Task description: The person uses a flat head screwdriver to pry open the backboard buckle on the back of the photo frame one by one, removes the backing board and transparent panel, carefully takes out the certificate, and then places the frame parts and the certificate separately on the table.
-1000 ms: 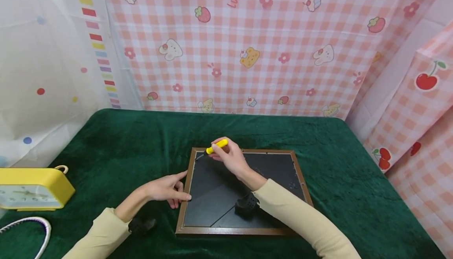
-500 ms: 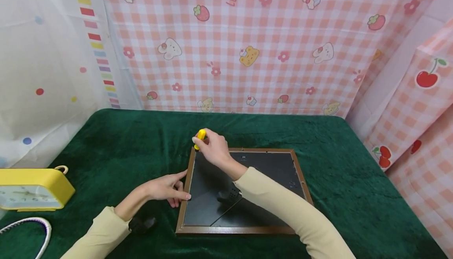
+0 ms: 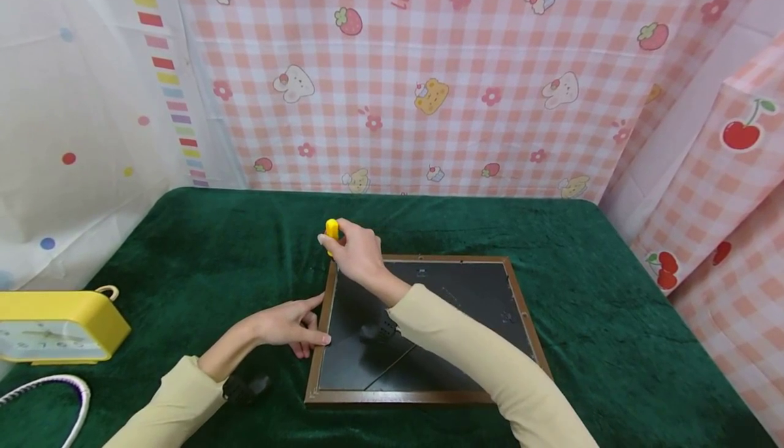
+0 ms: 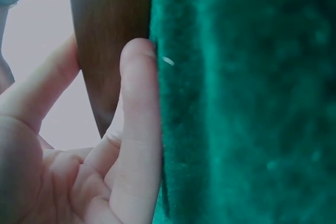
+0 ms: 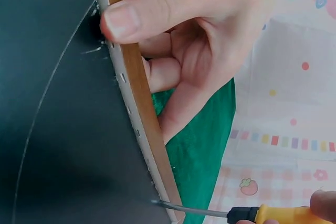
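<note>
A picture frame [image 3: 398, 397] lies back side up, with a brown wooden border and a black backing board [image 3: 471, 325]. My left hand [image 3: 288, 325] grips its left side, thumb on the border's inner edge and fingers against the outer side [image 4: 113, 30]. Over the far left corner, my right hand [image 3: 361, 257] holds a yellow-handled screwdriver [image 3: 331, 229] nearly upright. In the right wrist view, the thin metal shaft of the screwdriver [image 5: 286, 215] crosses the border near the corner, its tip at the backing's edge. Small metal tabs line that inner edge.
Dark green velvet cloth [image 3: 612, 339] covers the table. To the left stand a yellow clock [image 3: 79, 312] and a curved white cord-like loop [image 3: 79, 393]. A pink checked curtain [image 3: 392, 94] hangs behind.
My right hand has moved left to the far left corner, and the screwdriver has turned from slanted to nearly upright. My left hand has stayed in place.
</note>
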The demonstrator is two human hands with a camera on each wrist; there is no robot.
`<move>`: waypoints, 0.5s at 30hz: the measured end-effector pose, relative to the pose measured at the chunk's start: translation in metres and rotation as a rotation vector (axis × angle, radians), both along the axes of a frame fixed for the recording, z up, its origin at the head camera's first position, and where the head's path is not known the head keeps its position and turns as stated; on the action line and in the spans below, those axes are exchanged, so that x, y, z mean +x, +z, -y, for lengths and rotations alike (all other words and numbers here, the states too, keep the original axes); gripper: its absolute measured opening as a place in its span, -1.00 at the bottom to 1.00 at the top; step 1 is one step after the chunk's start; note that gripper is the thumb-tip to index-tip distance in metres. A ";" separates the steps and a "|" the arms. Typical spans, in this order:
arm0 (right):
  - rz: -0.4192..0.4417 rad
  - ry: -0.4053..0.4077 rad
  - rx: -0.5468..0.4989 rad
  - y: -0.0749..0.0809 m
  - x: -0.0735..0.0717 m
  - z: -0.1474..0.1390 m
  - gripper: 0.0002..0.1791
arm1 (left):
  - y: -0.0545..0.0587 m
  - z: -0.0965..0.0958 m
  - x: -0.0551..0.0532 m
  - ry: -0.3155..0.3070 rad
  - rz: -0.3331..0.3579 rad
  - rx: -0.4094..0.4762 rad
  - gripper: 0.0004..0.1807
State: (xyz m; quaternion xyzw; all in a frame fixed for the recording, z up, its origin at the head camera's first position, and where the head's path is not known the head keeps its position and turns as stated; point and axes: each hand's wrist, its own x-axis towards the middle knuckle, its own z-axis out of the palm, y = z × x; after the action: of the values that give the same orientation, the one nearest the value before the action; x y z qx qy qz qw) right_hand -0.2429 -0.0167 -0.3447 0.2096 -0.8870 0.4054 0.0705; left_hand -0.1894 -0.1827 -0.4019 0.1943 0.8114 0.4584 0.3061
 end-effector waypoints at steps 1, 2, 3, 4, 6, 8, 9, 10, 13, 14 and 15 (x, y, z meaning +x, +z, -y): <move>-0.001 -0.001 0.001 0.000 0.000 0.000 -0.76 | 0.000 0.000 0.000 0.000 -0.001 0.001 0.00; 0.004 -0.003 -0.001 0.000 -0.001 -0.001 -0.76 | 0.000 0.000 0.000 0.001 -0.003 -0.001 0.00; 0.012 -0.005 -0.003 -0.001 -0.001 -0.002 -0.75 | 0.000 0.000 0.000 0.000 -0.003 -0.002 0.00; 0.020 -0.004 -0.008 -0.002 -0.002 -0.003 -0.74 | 0.000 0.000 0.000 -0.001 -0.004 -0.002 0.00; 0.054 0.010 -0.027 -0.004 -0.004 -0.008 -0.73 | 0.000 0.000 0.000 -0.003 -0.004 -0.003 0.00; 0.106 0.039 -0.066 -0.005 -0.006 -0.013 -0.72 | 0.000 0.000 0.000 -0.004 -0.003 -0.001 0.00; 0.132 0.058 -0.088 -0.006 -0.006 -0.016 -0.72 | 0.000 0.001 0.000 -0.002 -0.003 -0.001 0.00; 0.158 0.076 -0.110 -0.007 -0.007 -0.020 -0.72 | 0.000 0.000 0.000 0.000 -0.004 -0.003 0.01; 0.210 0.115 -0.160 -0.009 -0.007 -0.030 -0.73 | -0.001 0.000 0.000 0.010 -0.003 -0.010 0.01; 0.209 0.118 -0.163 -0.010 -0.006 -0.033 -0.73 | 0.000 -0.001 -0.001 0.015 -0.002 -0.012 0.01; 0.201 0.123 -0.167 -0.011 -0.005 -0.035 -0.74 | 0.000 -0.001 -0.001 0.018 -0.002 -0.016 0.01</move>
State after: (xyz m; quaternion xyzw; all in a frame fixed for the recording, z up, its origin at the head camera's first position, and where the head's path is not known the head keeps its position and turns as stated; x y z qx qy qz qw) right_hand -0.2483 0.0187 -0.3555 0.2151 -0.8384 0.5001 -0.0266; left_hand -0.1901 -0.1813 -0.4019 0.1849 0.8170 0.4547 0.3027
